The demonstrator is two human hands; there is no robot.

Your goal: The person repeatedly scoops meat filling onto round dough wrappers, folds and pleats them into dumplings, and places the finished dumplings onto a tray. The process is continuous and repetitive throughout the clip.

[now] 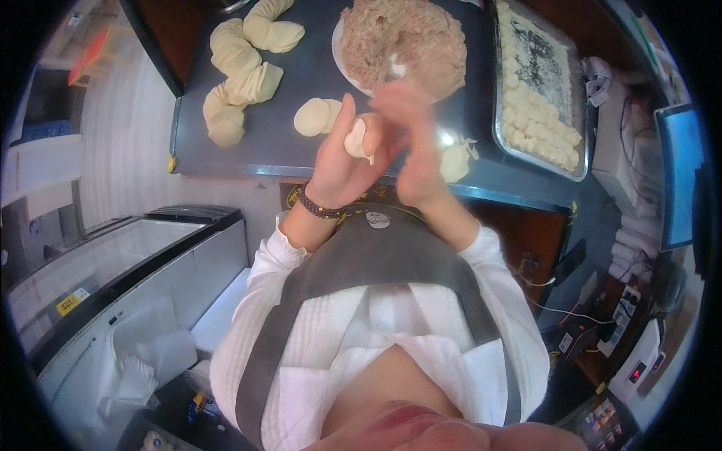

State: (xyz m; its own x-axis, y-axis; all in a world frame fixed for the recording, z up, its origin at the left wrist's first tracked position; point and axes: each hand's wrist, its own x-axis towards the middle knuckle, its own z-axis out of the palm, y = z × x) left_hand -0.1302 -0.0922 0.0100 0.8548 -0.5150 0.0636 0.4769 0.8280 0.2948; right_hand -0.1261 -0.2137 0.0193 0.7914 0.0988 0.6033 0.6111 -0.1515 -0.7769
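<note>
In my left hand (347, 163) rests a small folded piece of pale dough (356, 140), with the thumb standing up beside it. My right hand (417, 146) is blurred, close on the right with its fingers reaching over the left hand; I cannot tell whether it grips anything. Just beyond both hands is a white bowl (338, 53) heaped with minced filling (406, 34). A white object (397, 67) sits in the filling. A few round dough wrappers (313, 117) lie left of my left hand. Right of my right hand lies more pale dough (456, 160).
Overlapping stacks of wrappers (237, 67) lie at the left on the dark table (265, 144). A metal tray (499, 121) at the right holds rows of shaped dumplings (536, 132). Further right is a screen (677, 175). A glass-topped freezer (141, 242) stands lower left.
</note>
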